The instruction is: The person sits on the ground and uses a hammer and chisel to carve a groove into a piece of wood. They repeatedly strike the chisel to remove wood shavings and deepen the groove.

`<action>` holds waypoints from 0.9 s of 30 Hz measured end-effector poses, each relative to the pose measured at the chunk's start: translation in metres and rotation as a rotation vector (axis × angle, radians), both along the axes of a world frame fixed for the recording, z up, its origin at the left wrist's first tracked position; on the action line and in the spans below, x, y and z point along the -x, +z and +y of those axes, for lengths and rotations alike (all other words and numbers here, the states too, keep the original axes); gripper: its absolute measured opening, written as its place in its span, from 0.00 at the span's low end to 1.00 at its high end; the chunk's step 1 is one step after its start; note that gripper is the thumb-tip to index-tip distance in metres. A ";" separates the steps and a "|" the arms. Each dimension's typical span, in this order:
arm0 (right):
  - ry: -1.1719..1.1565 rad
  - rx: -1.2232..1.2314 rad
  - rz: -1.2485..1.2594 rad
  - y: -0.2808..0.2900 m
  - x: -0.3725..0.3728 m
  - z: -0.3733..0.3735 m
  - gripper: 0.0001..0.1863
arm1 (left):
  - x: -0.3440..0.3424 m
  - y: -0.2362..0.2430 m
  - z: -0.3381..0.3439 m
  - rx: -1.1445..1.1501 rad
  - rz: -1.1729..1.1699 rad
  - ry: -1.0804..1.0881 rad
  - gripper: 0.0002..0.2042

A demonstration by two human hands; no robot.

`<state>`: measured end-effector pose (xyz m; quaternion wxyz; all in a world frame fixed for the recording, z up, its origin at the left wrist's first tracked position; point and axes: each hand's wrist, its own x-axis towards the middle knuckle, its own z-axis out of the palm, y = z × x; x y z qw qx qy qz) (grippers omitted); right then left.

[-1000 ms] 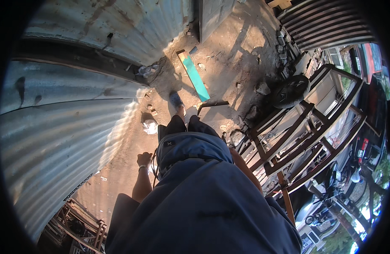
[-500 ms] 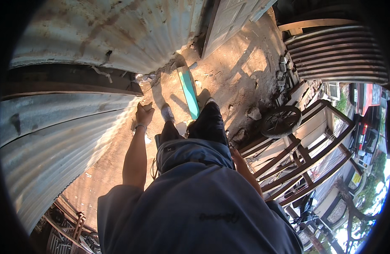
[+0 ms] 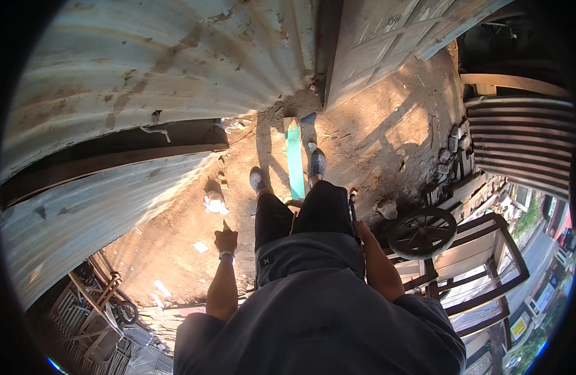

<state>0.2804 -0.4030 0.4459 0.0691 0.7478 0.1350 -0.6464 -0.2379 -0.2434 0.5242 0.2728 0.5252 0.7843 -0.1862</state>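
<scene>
My left hand hangs over the dirt floor, left of my legs. Its fingers are curled with one tip pointing forward; whatever may be inside is too small to make out. Beside my right thigh, my right hand is partly covered by my clothing. It seems closed around a slim dark tool, whose light-tipped end sticks out ahead; its kind is unclear. A long green-painted board lies on the ground between my feet, bare wood showing at its far end.
Corrugated metal sheets wall the left side. A panelled door stands ahead. On the right are a spoked wheel, a dark frame, and stones. A pale crumpled scrap lies near my left hand.
My left hand has moved back from the metal wall to a spot over open dirt. My view has shifted, and both feet now show beside the green board. The tool at my right hand has come into sight.
</scene>
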 end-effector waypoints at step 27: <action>-0.106 -0.138 0.034 -0.140 0.116 0.118 0.19 | -0.245 -0.358 0.198 -0.164 -0.539 -0.942 0.14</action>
